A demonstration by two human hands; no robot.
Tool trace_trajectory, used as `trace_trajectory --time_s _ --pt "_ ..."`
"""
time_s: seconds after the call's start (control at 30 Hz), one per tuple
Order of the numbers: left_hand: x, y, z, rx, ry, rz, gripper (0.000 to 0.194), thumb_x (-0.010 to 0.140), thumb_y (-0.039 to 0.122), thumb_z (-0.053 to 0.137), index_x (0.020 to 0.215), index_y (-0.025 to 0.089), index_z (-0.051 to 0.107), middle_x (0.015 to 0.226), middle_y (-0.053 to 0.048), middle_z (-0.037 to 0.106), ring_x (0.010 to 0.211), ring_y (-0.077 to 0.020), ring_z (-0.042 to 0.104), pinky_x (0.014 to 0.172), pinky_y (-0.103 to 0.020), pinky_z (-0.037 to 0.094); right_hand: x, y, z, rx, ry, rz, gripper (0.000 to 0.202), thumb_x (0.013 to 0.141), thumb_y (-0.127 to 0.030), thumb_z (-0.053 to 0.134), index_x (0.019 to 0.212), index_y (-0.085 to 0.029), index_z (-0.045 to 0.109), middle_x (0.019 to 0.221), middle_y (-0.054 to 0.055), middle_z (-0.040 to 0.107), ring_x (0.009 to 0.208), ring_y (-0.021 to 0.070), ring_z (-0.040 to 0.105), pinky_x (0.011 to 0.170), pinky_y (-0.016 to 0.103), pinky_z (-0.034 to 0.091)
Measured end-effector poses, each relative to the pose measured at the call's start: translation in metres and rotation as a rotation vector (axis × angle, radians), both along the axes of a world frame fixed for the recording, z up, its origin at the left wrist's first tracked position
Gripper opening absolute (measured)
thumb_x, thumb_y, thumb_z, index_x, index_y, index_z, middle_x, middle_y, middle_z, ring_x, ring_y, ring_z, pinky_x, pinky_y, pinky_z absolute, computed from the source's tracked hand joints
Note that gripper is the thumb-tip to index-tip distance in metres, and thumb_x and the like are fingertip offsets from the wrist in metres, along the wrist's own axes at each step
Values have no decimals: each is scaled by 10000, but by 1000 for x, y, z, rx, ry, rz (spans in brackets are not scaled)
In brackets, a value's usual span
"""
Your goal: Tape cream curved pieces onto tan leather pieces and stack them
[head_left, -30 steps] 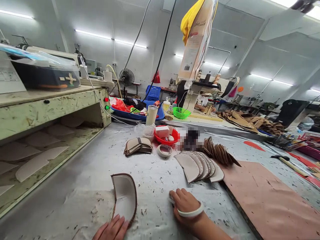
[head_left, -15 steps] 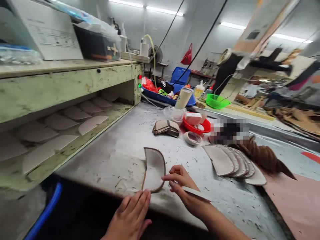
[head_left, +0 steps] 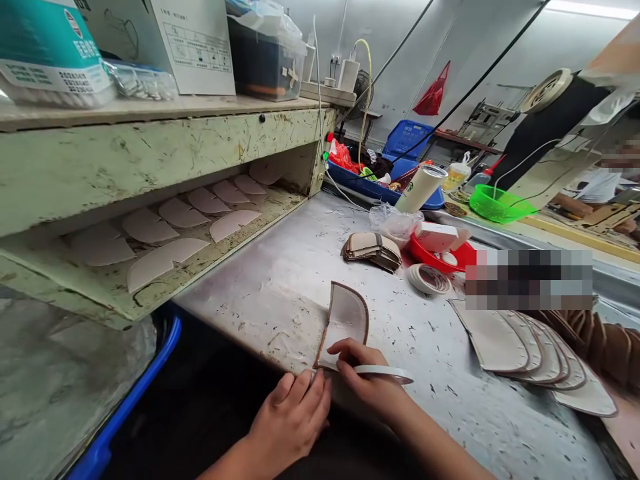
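Note:
A curved, pale-lined piece with a brown edge [head_left: 349, 313] stands bent on the metal tabletop, near its front edge. At the piece's near corner, my left hand [head_left: 295, 410] has its fingers closed together, its thumb mostly hidden. My right hand [head_left: 373, 377] is curled beside the piece, its index finger reaching over the near part. Held against that palm is a thin white tape roll [head_left: 387, 372], seen nearly edge-on. To the right lies a fanned row of similar pale curved pieces [head_left: 505, 340].
A stack of folded pieces [head_left: 373, 248], a masking tape roll [head_left: 429, 279] and a red basket [head_left: 443, 257] sit farther back. At left, a shelf [head_left: 250, 233] holds flat pale pieces. A tumbler [head_left: 423, 187] and green bowl [head_left: 500, 203] stand behind.
The view has swung left, so things appear farther right. My left fingers have bent in at the piece's near corner. My right hand has moved in over the piece, its fingers more curled.

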State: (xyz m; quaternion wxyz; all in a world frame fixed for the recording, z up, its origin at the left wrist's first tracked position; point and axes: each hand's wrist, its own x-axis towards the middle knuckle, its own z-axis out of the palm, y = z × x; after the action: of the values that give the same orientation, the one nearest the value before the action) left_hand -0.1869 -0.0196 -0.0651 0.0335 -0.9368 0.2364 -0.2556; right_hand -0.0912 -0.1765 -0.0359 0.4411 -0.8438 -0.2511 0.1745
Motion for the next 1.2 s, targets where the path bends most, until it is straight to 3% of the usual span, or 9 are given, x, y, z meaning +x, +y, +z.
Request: trace_trajectory --time_s 0.23,0.43,0.67,0.83,1.03,1.2 --pt "-1 0 -2 15 -8 1 306 858 362 465 1067 176 591 1047 16 652 975 -158 458 820 -326 301 -2 3 1 -99 -44 35 194 759 -143 422 869 -183 577 660 0 596 597 129 533 574 231 399" --pt "5 1 -2 12 3 -68 310 872 339 429 1069 153 580 1086 -17 636 1132 -182 434 917 -329 287 -3 6 0 -163 -74 33 194 768 -130 408 856 -185 572 726 21 639 652 141 574 613 238 419" --pt "9 3 -1 -5 70 -92 333 876 362 409 1083 151 562 1089 -55 625 1122 -192 469 930 -321 275 1 -13 6 -316 -394 12 84 753 -196 445 735 -170 524 700 56 580 647 179 535 594 281 409" --pt "12 1 1 -110 121 -26 443 886 444 388 1199 147 490 1138 -21 612 1083 -141 474 922 -293 273 7 -24 2 -262 -384 50 70 723 -146 454 666 -184 472 709 39 546 638 146 514 588 245 415" --pt "19 -7 8 -44 167 -8 478 880 498 380 1178 151 520 1084 -15 629 998 -160 480 868 -323 271 10 -22 -12 -281 -490 63 107 750 -131 446 665 -179 490 688 33 532 607 136 483 569 240 392" --pt "27 -13 15 -15 175 -1 566 774 606 507 1165 197 535 1016 8 630 905 -167 480 846 -330 269 16 -26 -3 -312 -557 91 27 699 -160 479 719 -173 490 761 61 542 692 180 476 635 297 403"
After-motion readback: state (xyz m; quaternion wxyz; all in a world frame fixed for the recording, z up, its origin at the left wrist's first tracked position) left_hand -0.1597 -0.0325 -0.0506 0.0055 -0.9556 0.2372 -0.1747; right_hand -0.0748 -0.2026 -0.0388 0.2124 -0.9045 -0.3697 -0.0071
